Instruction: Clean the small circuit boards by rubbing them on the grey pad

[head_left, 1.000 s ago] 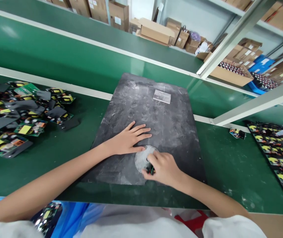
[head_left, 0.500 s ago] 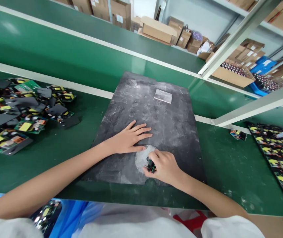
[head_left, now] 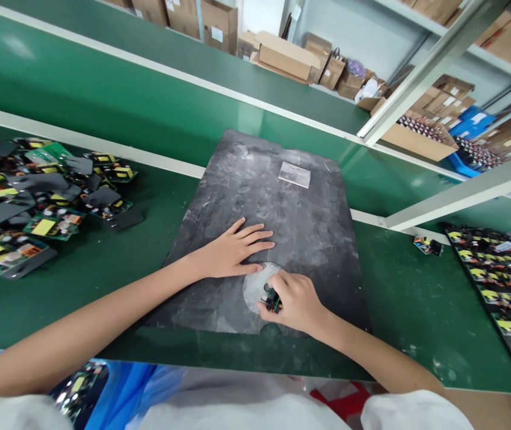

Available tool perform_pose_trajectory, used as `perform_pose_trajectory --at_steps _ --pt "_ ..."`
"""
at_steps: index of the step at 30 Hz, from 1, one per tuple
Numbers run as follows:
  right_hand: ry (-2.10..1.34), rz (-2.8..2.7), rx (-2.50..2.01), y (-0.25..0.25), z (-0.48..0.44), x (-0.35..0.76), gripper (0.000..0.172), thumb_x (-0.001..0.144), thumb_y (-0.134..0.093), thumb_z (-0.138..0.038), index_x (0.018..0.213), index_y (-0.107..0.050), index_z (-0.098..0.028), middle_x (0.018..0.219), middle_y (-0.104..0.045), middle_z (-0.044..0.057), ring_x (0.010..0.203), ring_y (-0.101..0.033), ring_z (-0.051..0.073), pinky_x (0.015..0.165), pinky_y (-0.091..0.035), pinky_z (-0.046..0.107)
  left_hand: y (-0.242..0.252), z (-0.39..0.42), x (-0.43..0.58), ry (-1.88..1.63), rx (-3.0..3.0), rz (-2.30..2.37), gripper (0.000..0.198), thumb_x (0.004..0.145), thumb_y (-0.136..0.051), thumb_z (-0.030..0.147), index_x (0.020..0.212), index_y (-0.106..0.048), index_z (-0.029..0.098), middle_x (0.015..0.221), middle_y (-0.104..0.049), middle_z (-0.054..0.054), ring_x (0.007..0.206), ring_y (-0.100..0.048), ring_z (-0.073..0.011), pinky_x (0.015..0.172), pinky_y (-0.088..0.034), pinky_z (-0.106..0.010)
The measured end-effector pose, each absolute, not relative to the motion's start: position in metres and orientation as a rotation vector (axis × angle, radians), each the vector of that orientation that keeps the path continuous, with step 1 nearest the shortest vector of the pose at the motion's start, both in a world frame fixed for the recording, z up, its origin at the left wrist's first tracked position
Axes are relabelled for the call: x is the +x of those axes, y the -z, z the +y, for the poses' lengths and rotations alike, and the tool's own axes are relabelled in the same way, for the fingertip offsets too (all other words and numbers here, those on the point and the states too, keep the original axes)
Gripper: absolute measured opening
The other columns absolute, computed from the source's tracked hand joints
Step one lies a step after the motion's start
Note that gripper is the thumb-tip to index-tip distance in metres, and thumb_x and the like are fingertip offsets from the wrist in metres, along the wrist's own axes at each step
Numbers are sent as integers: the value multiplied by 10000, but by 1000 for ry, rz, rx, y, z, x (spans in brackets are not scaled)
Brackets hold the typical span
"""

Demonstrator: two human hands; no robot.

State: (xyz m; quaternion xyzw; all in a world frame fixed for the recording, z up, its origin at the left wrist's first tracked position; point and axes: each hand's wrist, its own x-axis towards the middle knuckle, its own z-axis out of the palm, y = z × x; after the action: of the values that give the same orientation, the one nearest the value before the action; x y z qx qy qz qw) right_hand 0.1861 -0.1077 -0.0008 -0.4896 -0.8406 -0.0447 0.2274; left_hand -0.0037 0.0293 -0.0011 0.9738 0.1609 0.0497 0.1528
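My left hand (head_left: 236,249) lies flat on a dark, scuffed board (head_left: 255,200), fingers spread, holding nothing. Its thumb reaches the edge of a round grey disc (head_left: 252,289) near the board's front. Over that disc my right hand (head_left: 298,300) is closed around a small circuit board (head_left: 274,300) with dark components. The fingers cover much of this piece, and whether it touches the disc I cannot tell. Farther back on the dark board rests a flat, pale rectangular block (head_left: 294,174).
Circuit boards with grey sheets (head_left: 45,200) are heaped at left. A black tray (head_left: 497,286) of circuit boards lies at right, beside a single circuit board (head_left: 428,245). A blue bin (head_left: 119,391) sits below the bench's front edge. A slanted white post (head_left: 434,71) rises at the back right.
Both hands keep the same place and grip. Only a slight shift of the whole view shows at the sides.
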Motion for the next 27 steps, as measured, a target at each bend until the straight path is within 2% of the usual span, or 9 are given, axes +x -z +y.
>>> perform_pose_trajectory --at_steps 5,27 --pt "54 -2383 -1297 0 -106 189 253 830 -514 -438 761 -428 -211 624 -483 -32 493 -474 103 485 -305 223 2 30 -4 -175 2787 451 568 981 -384 542 1486 -331 288 1561 -305 -25 1467 -195 -290 1189 -3 -541" --pt "99 -2274 -1375 2 -110 184 273 841 -495 -455 739 -458 -205 613 -487 -28 510 -481 105 497 -308 239 4 30 -3 -137 2813 460 574 982 -362 560 1481 -336 276 1569 -288 -18 1476 -162 -269 1188 48 -502"
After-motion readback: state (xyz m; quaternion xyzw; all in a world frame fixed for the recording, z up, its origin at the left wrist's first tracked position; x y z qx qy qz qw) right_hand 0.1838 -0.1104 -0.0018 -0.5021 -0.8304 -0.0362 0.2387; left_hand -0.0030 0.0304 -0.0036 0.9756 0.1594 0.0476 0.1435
